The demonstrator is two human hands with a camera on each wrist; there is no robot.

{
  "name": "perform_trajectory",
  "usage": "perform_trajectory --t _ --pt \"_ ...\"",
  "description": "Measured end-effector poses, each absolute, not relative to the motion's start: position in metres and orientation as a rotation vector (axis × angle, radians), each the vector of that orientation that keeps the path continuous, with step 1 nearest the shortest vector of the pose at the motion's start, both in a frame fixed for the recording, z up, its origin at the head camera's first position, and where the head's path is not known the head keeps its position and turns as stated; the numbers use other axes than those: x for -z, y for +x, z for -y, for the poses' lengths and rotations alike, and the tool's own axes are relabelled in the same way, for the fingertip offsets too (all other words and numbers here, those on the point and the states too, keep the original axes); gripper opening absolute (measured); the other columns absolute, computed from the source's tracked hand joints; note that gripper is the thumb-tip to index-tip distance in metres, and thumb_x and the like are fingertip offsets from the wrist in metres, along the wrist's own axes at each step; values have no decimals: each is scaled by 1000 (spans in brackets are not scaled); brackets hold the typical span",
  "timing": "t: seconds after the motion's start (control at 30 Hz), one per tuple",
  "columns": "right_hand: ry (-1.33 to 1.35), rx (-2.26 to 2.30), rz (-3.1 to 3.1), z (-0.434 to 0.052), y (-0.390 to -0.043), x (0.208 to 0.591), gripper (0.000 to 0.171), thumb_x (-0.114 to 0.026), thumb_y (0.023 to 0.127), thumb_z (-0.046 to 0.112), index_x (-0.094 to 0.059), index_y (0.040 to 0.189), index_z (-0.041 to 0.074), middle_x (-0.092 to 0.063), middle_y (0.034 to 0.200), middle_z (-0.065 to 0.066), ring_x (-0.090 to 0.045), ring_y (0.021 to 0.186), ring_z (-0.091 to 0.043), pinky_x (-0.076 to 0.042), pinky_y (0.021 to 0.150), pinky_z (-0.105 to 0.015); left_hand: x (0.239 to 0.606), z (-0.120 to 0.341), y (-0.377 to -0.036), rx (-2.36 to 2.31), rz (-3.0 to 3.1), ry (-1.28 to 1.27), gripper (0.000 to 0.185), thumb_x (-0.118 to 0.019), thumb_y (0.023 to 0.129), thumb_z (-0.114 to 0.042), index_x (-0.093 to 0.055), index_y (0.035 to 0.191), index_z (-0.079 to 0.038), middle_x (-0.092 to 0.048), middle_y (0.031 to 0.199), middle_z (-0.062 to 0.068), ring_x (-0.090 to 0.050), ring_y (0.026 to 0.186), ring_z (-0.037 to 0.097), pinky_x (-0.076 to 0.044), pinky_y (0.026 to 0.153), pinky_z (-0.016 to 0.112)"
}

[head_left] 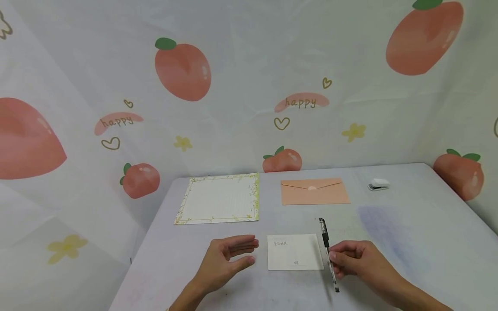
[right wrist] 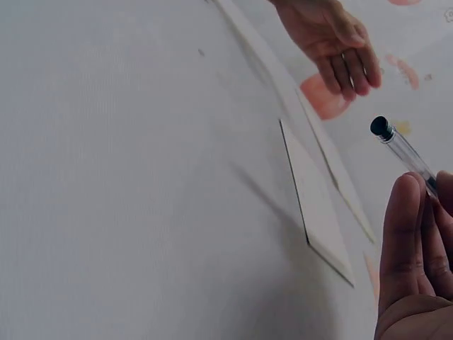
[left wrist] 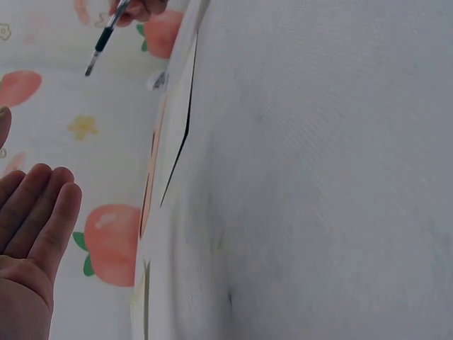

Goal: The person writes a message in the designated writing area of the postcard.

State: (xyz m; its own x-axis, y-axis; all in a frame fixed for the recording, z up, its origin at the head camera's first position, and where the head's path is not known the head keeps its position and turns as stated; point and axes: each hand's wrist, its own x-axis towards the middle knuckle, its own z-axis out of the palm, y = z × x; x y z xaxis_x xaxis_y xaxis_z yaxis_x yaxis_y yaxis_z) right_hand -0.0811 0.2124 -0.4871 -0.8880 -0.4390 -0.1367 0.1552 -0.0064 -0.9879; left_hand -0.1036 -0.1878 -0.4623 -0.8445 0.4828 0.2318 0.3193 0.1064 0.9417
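Note:
A small white card [head_left: 295, 252] with a line of writing lies flat on the table [head_left: 408, 242] between my hands. My right hand [head_left: 352, 259] pinches a clear pen with a black grip [head_left: 327, 250] just right of the card, the pen slanting above the table. In the right wrist view the pen's dark end [right wrist: 382, 127] sticks out past my fingers [right wrist: 402, 234], with the card's edge [right wrist: 311, 205] below. My left hand [head_left: 225, 259] hovers open left of the card, fingers straight and palm turned inward; the left wrist view shows its fingers [left wrist: 35, 205] holding nothing.
A sheet of letter paper with a leafy border [head_left: 219, 198] lies at the back left. A peach envelope [head_left: 314, 191] sits at the back middle, a small white stapler [head_left: 379, 184] to its right. A peach-print cloth [head_left: 183, 71] hangs behind.

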Motion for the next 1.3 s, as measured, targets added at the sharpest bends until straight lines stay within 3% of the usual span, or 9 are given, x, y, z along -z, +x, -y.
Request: perform_trajectory --t 0.23,0.63,1.07,1.3 --pt "-183 1870 -1956 -222 -90 488 36 -70 108 17 -68 125 -14 -75 96 -8 -73 87 -14 -67 84 -33 464 199 -102 -1860 -2280 780 46 -79 95 6 -69 139 7 -75 131 31 -76 121 42 -62 104 37" --pt "-163 1727 -2092 -232 -105 498 36 -72 107 20 -72 125 -12 -78 94 -10 -75 80 -16 -66 79 -31 469 207 -99 -1891 -2274 857 43 -78 95 9 -70 137 6 -74 127 35 -78 117 39 -62 101 42" --pt "-127 1586 -2227 -222 -113 497 22 -77 102 16 -77 102 -6 -77 78 -10 -71 68 -17 -65 65 -33 473 207 -98 -1913 -2222 855 42 -77 96 7 -65 135 18 -73 126 38 -79 117 37 -63 101 45" --pt "-91 1516 -2323 -216 -114 494 22 -80 100 19 -74 93 -1 -75 75 -7 -72 65 -19 -66 62 -37 473 206 -98 -1910 -2227 872 40 -77 97 7 -67 134 16 -73 124 38 -79 115 38 -63 101 40"
